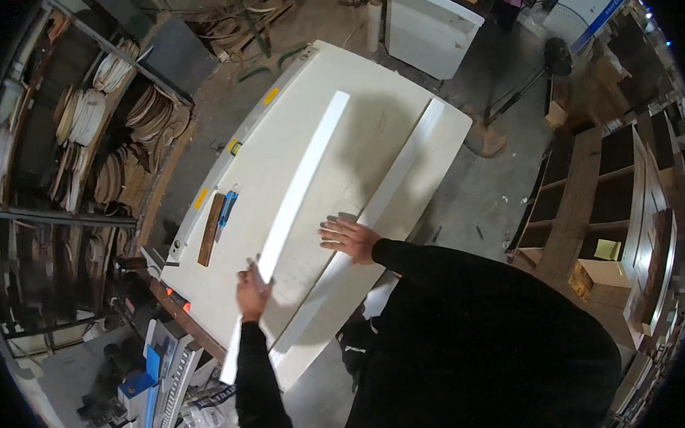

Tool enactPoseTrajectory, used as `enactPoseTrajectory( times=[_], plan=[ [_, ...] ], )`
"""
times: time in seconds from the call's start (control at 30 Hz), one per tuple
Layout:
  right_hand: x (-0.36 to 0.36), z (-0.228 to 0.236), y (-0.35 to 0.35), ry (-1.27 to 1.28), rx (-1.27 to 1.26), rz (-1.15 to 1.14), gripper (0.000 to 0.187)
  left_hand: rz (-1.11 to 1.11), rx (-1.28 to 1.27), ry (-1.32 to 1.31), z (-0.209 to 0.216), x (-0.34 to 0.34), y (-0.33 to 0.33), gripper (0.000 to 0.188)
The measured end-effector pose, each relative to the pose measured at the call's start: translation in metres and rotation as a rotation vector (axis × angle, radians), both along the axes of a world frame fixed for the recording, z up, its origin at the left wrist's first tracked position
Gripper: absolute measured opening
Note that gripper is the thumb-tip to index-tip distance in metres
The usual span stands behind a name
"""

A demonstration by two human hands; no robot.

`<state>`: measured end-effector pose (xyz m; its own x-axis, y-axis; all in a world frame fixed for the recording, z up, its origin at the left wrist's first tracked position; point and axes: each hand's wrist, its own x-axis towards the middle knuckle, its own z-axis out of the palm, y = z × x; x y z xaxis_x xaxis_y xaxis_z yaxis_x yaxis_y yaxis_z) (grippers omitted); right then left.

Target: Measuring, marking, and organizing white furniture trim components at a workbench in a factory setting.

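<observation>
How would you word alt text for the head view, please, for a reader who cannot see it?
The person's left hand holds a long white strip over a pale worktable; the open right hand is over a second white strip. A brown bar and a blue tool lie near the table's left edge.

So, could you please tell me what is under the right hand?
A white strip on the table shows on both sides of the right hand; what lies directly beneath it is covered.

Hands (pixel 252 295) at two long white strips (pixel 305 177)
</observation>
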<state>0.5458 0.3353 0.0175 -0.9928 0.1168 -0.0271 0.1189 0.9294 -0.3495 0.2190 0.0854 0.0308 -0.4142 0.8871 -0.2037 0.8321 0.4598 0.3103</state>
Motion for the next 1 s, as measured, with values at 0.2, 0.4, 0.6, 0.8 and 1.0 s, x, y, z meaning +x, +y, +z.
enactPoseTrajectory(
  times=[0.2,0.4,0.6,0.8,1.0],
  plan=[
    [-0.001,0.003,0.001,-0.053,0.183,0.057,0.101,-0.167,0.108,0.054,-0.015,0.064,0.037,0.074],
    [0.009,0.004,0.005,-0.056,0.126,0.058,0.098,-0.118,0.137,-0.053,0.015,0.121,0.066,0.037],
    [0.008,-0.005,0.003,0.063,0.268,0.049,0.105,0.074,0.082,-0.272,-0.005,0.153,0.024,0.033],
    [0.034,-0.005,0.07,-0.006,-0.058,-0.013,0.111,0.182,0.169,0.031,-0.011,0.202,-0.004,0.066],
    [0.112,-0.029,0.243,0.139,0.043,-0.485,0.075,0.222,0.058,0.176,0.001,0.218,-0.007,0.095]
  ],
)
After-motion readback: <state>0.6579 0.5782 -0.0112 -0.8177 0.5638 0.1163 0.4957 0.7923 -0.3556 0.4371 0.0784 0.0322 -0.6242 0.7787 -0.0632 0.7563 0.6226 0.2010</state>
